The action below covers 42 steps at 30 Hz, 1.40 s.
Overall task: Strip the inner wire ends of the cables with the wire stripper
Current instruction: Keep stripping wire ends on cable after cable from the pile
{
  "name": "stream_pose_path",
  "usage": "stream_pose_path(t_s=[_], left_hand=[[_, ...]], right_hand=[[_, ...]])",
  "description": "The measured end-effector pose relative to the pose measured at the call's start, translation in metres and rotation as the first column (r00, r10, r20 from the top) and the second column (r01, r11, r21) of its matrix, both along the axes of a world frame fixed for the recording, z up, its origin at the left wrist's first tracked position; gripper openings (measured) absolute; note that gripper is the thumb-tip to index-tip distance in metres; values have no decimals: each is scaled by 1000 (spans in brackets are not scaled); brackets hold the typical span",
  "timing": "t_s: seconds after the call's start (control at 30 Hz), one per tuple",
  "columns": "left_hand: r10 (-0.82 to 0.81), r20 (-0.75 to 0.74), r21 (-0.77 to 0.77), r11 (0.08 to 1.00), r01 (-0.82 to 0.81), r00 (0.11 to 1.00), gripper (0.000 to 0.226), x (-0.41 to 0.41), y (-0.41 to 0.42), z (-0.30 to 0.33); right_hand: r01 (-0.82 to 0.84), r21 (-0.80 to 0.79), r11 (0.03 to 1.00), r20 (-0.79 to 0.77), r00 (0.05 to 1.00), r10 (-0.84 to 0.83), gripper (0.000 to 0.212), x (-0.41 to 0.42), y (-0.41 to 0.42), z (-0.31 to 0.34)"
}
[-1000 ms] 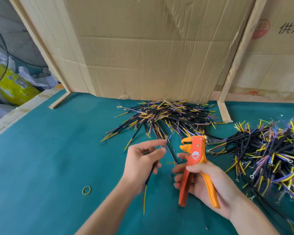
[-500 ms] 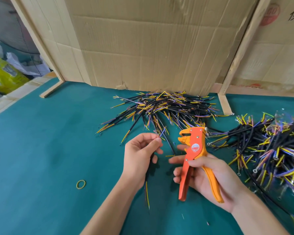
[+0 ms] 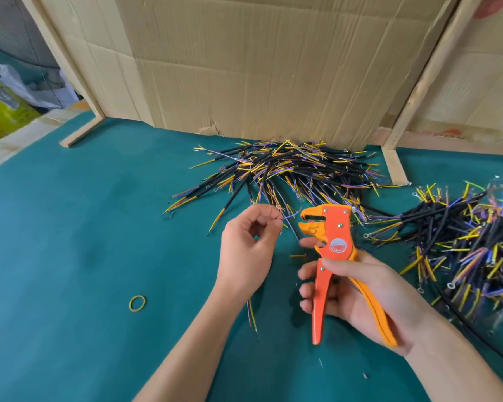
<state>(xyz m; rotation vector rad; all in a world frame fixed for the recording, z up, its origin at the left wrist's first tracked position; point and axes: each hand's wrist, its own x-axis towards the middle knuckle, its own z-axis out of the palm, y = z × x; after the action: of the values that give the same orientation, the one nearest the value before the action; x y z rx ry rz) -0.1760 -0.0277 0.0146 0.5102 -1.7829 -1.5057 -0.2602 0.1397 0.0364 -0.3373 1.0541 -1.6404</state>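
Left hand (image 3: pixel 249 245) now pinches 1 wire (image 3: pixel 291 216) up beside the open jaws of the stripper (image 3: pixel 336 242), right hand (image 3: pixel 369 288) gripping handles unsqueezed — insertion looks next.

Tabletop (image 3: pixel 70 256): covered in teal green fabric, with a pale border strip along its far left edge. One yellow rubber band (image 3: pixel 137 303) lies flat on the cloth at near left. Large sheets of brown corrugated cardboard (image 3: pixel 259 68), creased and slightly torn at the bottom edge, stand upright along the back, framed by light wooden battens (image 3: pixel 427 74); a short wooden strip (image 3: pixel 82 132) lies on the tabletop at far left. Beyond the left edge: a yellow-green package (image 3: pixel 0 111) and what appears to be crumpled white plastic (image 3: pixel 32 88), both blurred.
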Motion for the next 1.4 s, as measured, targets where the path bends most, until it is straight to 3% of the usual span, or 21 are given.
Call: stream_pose_path(t_s=[0.13, 0.3, 0.53, 0.73, 0.87, 1.03, 1.4], left_hand=[[30, 70, -183, 983, -17, 997, 25, 2, 1, 0], [41, 106, -252, 968, -13, 994, 27, 3, 4, 3], [78, 120, -284, 958, -41, 990, 25, 4, 5, 5], [97, 127, -310, 949, -54, 987, 18, 5, 7, 7], [114, 133, -337, 939, -63, 985, 16, 5, 8, 7], [134, 138, -358, 931, -77, 981, 16, 4, 8, 7], [156, 127, -402, 911, -93, 980, 15, 5, 11, 9]], right_hand=[[-56, -10, 998, -38, 998, 56, 50, 0, 1, 0], [-82, -24, 996, -54, 995, 80, 45, 0, 3, 1], [-85, -40, 996, -48, 995, 83, 27, 0, 3, 0], [-62, -34, 997, -44, 997, 61, 29, 0, 3, -1], [-69, -47, 997, -43, 997, 67, 41, -1, 3, -1], [-64, -42, 997, -68, 996, 61, 30, -2, 2, -2], [-57, -8, 998, -109, 992, 56, 26, -1, 1, -3]])
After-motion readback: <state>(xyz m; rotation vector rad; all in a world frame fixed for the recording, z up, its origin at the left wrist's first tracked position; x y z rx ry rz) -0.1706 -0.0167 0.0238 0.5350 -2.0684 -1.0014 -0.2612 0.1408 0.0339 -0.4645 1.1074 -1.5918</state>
